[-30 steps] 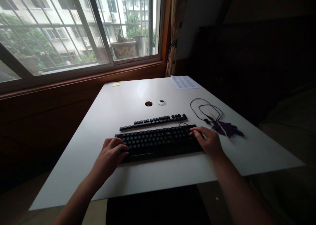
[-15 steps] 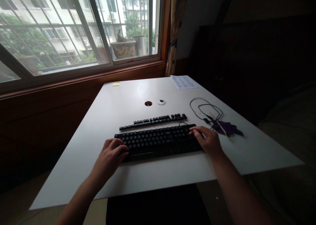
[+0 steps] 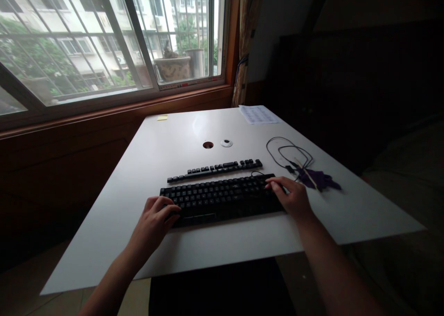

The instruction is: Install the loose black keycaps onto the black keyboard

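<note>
A black keyboard (image 3: 211, 197) lies near the front of the white table (image 3: 138, 158). Keycaps stand in its rear rows; its front and right-hand parts look dark, with few separate keys discernible. My left hand (image 3: 157, 216) is curled over the keyboard's left end, fingers bent on top and thumb along the near edge. At the right end, my right hand (image 3: 289, 195) has thumb and forefinger pinched close together over the keys; what is between them is hidden. Just behind the keyboard, loose black keycaps (image 3: 215, 169) are lined up in two rows.
Right of the keyboard lie a coiled black cable (image 3: 291, 147), a purple cloth (image 3: 321, 179) and a thin pale stick (image 3: 308, 173). Farther back are a round table hole (image 3: 208, 145), a white ring-shaped cover (image 3: 226, 143), printed paper (image 3: 258, 114) and a yellow note (image 3: 162, 117).
</note>
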The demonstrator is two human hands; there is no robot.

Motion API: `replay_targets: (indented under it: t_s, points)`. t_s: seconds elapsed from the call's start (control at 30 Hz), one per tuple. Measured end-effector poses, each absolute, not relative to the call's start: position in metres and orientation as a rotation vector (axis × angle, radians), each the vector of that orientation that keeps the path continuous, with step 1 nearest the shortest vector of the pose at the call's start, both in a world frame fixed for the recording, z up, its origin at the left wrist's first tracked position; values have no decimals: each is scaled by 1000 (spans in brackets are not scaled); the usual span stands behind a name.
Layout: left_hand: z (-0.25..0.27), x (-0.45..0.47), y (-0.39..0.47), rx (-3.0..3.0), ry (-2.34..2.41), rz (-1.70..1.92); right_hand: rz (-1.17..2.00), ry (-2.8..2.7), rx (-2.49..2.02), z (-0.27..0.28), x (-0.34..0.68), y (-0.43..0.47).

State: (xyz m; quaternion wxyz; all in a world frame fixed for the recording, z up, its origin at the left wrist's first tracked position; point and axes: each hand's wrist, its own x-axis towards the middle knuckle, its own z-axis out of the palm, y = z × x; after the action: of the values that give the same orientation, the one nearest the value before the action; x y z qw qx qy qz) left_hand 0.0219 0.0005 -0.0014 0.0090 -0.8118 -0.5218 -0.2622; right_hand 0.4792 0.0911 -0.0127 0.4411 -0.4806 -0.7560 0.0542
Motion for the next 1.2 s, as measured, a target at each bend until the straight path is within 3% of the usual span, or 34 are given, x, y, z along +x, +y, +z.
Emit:
replay_targets:
  t_s: [0.53, 0.97, 1.2]
  points:
    - [13, 17, -14, -2410, -1639, -917, 136, -1870, -1207, -10, 477, 91]
    - [31, 35, 3, -2726, -1286, -257, 137, -1865, -1195, -11, 478, 91]
    - [34, 33, 11, -2812, -1238, -161, 133, -1875, -1196, -10, 478, 91]
